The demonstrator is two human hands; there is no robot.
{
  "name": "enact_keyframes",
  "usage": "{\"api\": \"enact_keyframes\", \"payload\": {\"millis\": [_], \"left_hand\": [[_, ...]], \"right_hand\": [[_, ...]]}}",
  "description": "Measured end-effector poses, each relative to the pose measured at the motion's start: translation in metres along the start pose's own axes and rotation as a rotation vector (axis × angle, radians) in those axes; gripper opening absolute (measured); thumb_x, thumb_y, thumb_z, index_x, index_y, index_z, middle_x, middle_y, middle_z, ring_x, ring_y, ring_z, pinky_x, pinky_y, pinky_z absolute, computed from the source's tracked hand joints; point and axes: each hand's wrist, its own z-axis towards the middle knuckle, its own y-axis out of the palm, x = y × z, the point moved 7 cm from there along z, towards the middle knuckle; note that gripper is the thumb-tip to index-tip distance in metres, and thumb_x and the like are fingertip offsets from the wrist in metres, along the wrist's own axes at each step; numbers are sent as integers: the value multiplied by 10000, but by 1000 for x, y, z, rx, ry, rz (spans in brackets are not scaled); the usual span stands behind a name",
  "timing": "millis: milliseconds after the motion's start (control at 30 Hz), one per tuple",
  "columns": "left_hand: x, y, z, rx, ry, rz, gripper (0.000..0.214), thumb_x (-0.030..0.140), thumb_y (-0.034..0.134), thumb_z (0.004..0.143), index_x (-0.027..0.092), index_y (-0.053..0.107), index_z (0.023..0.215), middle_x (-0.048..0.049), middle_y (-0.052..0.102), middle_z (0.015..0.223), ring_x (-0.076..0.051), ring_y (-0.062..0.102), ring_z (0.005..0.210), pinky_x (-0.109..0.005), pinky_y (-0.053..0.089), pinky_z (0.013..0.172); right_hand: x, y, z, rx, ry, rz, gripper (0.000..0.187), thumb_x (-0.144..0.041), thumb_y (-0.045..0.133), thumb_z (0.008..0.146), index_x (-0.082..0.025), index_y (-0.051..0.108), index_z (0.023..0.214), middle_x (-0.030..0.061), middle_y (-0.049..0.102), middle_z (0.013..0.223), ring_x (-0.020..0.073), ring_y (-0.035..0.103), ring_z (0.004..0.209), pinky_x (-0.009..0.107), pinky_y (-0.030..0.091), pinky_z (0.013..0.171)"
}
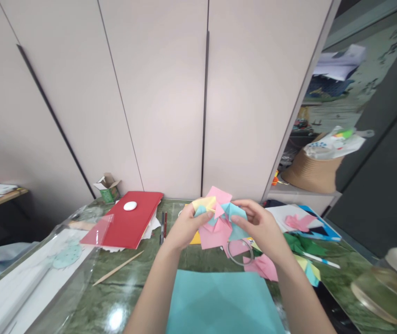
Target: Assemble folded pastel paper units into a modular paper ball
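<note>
Both my hands hold a folded paper piece [217, 219] of pink, teal and yellow sheets above the green marble table [128, 283]. My left hand [185, 227] pinches its left side, fingers closed on the teal and yellow flaps. My right hand [259, 226] grips the right side with thumb and fingers closed on the teal part. A teal paper sheet [221, 301] lies flat under my forearms.
A red folder [128, 221] with a white oval object [130, 205] lies at the left, pens [163, 226] beside it. A wooden stick [118, 268], clear plastic sleeve [69, 260], tape ring [240, 252], pink folded paper [263, 267], green paper scraps [301, 243] and a glass lid [379, 292] surround the hands.
</note>
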Motion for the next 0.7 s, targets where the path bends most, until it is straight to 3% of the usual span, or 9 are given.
{"api": "enact_keyframes", "payload": {"millis": [333, 500, 700], "left_hand": [[-3, 2, -3, -41, -33, 23, 279, 321, 663, 718, 168, 637, 949, -38, 629, 837, -144, 555, 732, -251, 408, 674], [5, 0, -4, -98, 14, 170, 270, 287, 620, 749, 159, 660, 984, -53, 630, 855, -157, 545, 757, -253, 407, 687], [23, 6, -8, -119, 123, 410, 231, 236, 524, 815, 212, 704, 958, -59, 668, 960, -192, 577, 895, -268, 421, 758]], "right_hand": [[-6, 1, -1, 14, -51, -117, 128, -303, 582, 776, -195, 629, 827, 27, 664, 829, 172, 595, 750, 270, 456, 644], [-6, 5, -3, -98, -57, -131, 115, -292, 558, 784, -208, 628, 818, 20, 661, 839, 180, 587, 775, 276, 449, 657], [-5, 7, -4, 10, -71, -307, 127, -213, 520, 772, -227, 624, 843, 0, 650, 785, 167, 556, 692, 279, 417, 620]]}}
